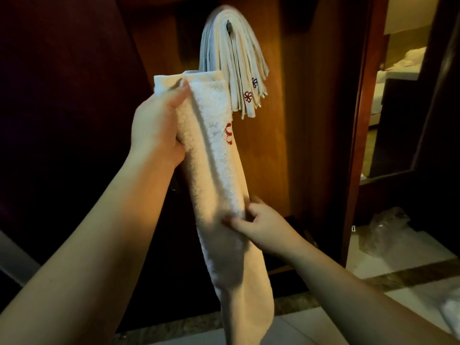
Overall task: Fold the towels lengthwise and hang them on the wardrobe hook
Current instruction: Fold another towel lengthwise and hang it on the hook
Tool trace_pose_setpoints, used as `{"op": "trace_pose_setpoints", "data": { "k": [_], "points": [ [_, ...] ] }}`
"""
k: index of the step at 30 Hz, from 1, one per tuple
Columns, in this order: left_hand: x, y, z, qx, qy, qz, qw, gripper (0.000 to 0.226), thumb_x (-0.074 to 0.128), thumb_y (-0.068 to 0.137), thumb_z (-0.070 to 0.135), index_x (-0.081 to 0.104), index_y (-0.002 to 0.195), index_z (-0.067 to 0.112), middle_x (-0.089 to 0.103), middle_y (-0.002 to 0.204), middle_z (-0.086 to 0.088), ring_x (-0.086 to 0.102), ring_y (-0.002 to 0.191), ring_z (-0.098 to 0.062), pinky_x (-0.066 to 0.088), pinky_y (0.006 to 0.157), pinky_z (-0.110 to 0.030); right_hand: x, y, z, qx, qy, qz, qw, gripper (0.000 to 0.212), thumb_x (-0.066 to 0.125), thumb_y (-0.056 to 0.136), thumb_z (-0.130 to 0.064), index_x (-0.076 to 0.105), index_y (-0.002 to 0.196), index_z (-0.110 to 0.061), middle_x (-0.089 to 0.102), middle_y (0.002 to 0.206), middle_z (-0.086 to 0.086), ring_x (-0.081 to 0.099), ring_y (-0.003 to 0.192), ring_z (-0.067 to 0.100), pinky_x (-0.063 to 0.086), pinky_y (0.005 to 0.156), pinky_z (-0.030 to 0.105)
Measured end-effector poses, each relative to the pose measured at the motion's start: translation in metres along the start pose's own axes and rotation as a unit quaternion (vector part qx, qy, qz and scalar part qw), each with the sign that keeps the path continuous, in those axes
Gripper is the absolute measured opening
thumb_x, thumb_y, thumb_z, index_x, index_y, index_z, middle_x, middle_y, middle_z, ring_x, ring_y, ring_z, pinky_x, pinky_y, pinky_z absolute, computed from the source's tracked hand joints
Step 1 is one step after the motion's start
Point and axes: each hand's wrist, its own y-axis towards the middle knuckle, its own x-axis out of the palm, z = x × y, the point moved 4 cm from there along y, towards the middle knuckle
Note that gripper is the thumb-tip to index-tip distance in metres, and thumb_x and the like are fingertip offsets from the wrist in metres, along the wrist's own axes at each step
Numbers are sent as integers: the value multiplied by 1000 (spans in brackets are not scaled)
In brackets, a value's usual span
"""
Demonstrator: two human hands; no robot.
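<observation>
Now left hand (156, 125) grips top of folded towel (216, 175), thumb over upper edge. Right hand (258, 225) pinches towel lower down, fingers (232, 222) curled on its side edge. Towel hangs long and narrow before wardrobe (286, 150), just below stack of towels (236, 63) draped over hook (228, 27).
</observation>
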Motion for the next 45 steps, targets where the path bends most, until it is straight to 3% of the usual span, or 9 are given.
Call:
{"op": "trace_pose_setpoints", "data": {
  "k": [6, 11, 17, 20, 23, 26, 34, 38, 45],
  "points": [
    [-11, 3, 10, 19, 22, -11, 1000, 23, 66, 92, 23, 70, 114, 14, 76, 105, -1, 73, 97, -18, 58, 83, -40, 5, -7, 7, -37, 190, 77, 978, 37, 46, 89, -60, 69, 99, -33, 51, 135, -9, 54, 123, 7, 47, 104, 34],
    [-16, 8, 4, -29, -52, -17, 998, 21, 63, 95, 20, 65, 112, 8, 76, 103, -9, 74, 96, -25, 60, 74, -39, 7, -10, 10, -48, 221, 169, 959, 34, 42, 92, -54, 61, 100, -28, 67, 107, 11, 66, 97, 26, 54, 82, 45],
    [-26, 15, -6, -52, -84, 36, 994, 13, 64, 95, 17, 62, 105, 8, 78, 90, -6, 75, 88, -22, 60, 64, -36, -6, -7, 8, -79, 177, 255, 947, 22, 52, 89, -55, 54, 98, -35, 66, 91, -7, 63, 76, 6, 49, 64, 27],
    [-30, 18, -14, -70, -103, 65, 990, 15, 63, 96, 17, 61, 107, 7, 77, 87, -7, 76, 81, -21, 60, 57, -35, -7, 5, 24, 2, 191, 147, 970, 47, 63, 77, -66, 48, 116, -45, 69, 115, -6, 71, 91, 4, 58, 78, 27],
    [-35, 23, -21, -80, -80, 99, 989, 23, 67, 93, 16, 61, 112, 6, 77, 90, -10, 76, 79, -21, 62, 63, -40, 0, 9, 41, 108, 279, -89, 950, 79, 85, 62, -60, 61, 122, -15, 73, 115, 6, 72, 102, 19, 58, 86, 34],
    [-37, 27, -30, -93, -47, 116, 988, 21, 69, 91, 15, 61, 108, 5, 74, 92, -11, 75, 74, -19, 62, 66, -38, 5, 7, 55, 146, 228, -212, 939, 48, 81, 80, -29, 64, 119, -7, 74, 114, 7, 69, 108, 23, 55, 95, 36],
    [-64, 44, -71, -176, -14, 166, 970, 12, 67, 92, 11, 62, 101, 6, 68, 102, -12, 68, 86, -21, 58, 67, -35, 6, -1, 62, 112, 216, -180, 953, 39, 69, 83, -36, 66, 116, -13, 74, 114, 2, 69, 109, 20, 55, 94, 33],
    [-56, 46, -85, -203, -25, 149, 967, 16, 66, 93, 12, 59, 107, 7, 67, 100, -11, 68, 85, -22, 58, 76, -39, 26, -2, 83, 169, 276, -195, 926, 38, 70, 89, -27, 65, 119, -5, 72, 118, 12, 67, 112, 28, 49, 104, 46],
    [-31, 62, -92, -219, -19, 86, 972, 13, 66, 93, 12, 60, 103, 6, 70, 96, -13, 71, 81, -23, 60, 70, -38, 39, -6, 80, 231, 319, -255, 883, 30, 65, 93, -20, 61, 120, -10, 75, 110, 5, 70, 104, 20, 55, 95, 34]
  ]
}}
